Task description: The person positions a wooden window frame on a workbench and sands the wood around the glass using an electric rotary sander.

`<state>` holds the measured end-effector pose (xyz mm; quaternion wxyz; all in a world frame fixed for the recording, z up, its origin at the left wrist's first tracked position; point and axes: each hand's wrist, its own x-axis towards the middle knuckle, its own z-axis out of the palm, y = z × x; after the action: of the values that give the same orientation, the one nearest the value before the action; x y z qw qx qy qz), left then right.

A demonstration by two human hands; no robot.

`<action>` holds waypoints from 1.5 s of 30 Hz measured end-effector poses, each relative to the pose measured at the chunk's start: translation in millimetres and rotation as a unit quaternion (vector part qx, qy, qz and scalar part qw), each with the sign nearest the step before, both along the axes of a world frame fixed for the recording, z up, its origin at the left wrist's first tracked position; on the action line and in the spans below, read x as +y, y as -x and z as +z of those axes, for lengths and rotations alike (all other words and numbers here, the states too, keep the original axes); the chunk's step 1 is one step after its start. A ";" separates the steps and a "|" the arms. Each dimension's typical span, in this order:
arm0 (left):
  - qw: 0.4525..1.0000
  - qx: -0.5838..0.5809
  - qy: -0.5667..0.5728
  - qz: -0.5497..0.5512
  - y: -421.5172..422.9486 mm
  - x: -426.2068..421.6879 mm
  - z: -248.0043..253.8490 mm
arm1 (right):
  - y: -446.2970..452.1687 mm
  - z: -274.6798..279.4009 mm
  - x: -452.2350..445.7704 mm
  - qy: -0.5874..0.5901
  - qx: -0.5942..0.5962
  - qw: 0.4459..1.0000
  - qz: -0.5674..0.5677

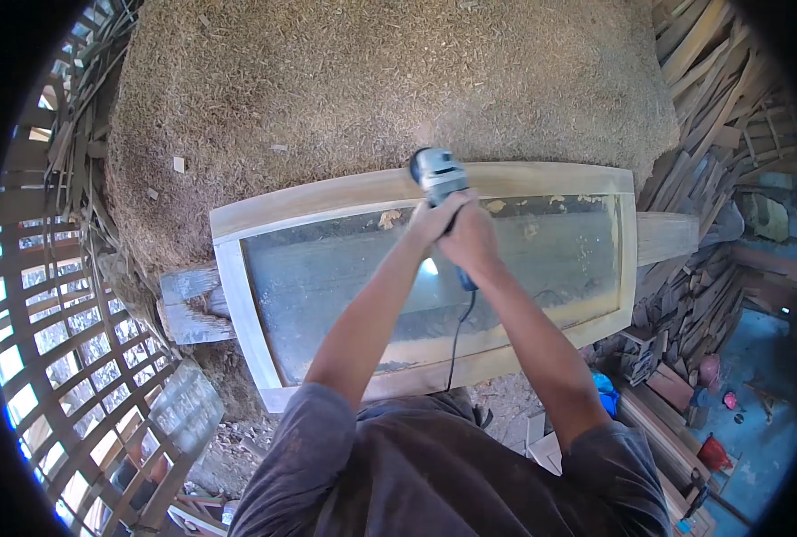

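Both of my hands are wrapped round an angle grinder (440,177), with its head over the far rail of a wooden frame (327,208). My left hand (432,222) is closed on its body, just behind the metal head. Pressed close beside it, my right hand (472,237) grips the body farther back. Whether the disc touches the wood cannot be made out. A power cord (455,345) runs from the tool's rear towards me. The frame surrounds a glass pane (345,277) with dust and tan patches on it.
Thick wood beams (667,237) stick out beneath the frame at both sides. Beyond it lies a large heap of shavings (372,80). Stacked planks (685,295) line the right, and a slatted lattice wall (67,331) stands left. A red bag (714,454) lies at lower right.
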<state>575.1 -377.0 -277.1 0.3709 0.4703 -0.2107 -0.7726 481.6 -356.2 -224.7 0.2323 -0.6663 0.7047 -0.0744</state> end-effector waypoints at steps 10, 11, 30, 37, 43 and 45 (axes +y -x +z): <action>0.990 -0.003 -0.074 0.122 -128.7 24.4 -12.9 | -121.4 -8.0 1.1 -0.025 -0.045 0.991 0.120; 0.991 -0.003 -0.072 0.115 -114.9 18.4 -12.4 | -104.4 -2.9 -1.4 -0.035 -0.040 0.993 0.102; 0.994 -0.022 -0.036 -0.101 136.8 -35.8 10.6 | 127.4 21.2 -19.9 -0.005 0.033 0.994 -0.106; 0.988 -0.024 0.075 -0.132 216.0 -56.9 -26.3 | 186.8 19.5 -25.7 -0.008 0.027 0.988 -0.150; 0.974 -0.107 0.067 -0.186 232.7 -71.6 -1.9 | 223.7 -1.4 -35.3 0.054 0.033 0.987 -0.147; 0.963 -0.158 0.053 -0.213 222.6 -70.7 2.9 | 215.8 0.4 -36.0 0.049 0.027 0.988 -0.146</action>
<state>352.5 -447.8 -274.2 0.1844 0.5099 -0.4028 -0.7374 265.8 -392.2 -224.3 0.1673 -0.5684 0.7959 -0.1240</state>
